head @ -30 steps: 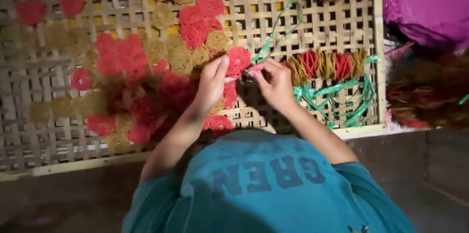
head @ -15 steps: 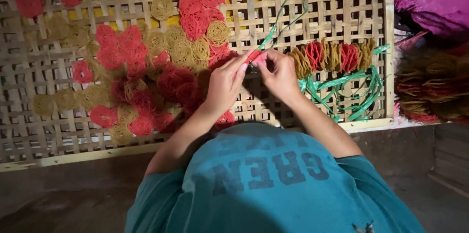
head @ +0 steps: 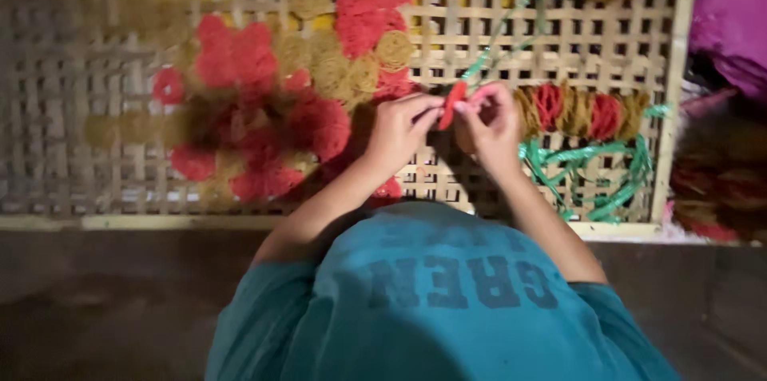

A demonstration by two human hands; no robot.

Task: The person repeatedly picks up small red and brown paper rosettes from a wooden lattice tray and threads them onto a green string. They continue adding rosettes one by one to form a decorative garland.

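While both hands meet above the middle of the woven bamboo tray (head: 240,213), they work one small red coiled disc (head: 454,103). Left hand (head: 399,129): fingers curled, tips pinching the disc's left side. Right hand (head: 489,127): thumb and forefinger pressed together on its right rim. A green plastic strip (head: 499,37) runs up and away from the disc toward the tray's far edge; whether it passes through the disc I cannot tell.

Loose red and tan coils (head: 264,85) lie scattered over the left and centre of the tray. A strung row of red and tan discs (head: 575,113) lies just right of the hands, with a tangle of green strips (head: 595,165) below it near the right corner. Magenta cloth (head: 731,13) sits off the right edge.

Risks, as judged: the coils look brittle, so a hard pinch could crack the disc; a slipped grip would drop it among the loose ones. The tangle beside the right wrist could snag.

Room: crowded right of the hands; the open lattice at the tray's left and near edges is freer. Forearms cross the near rim.
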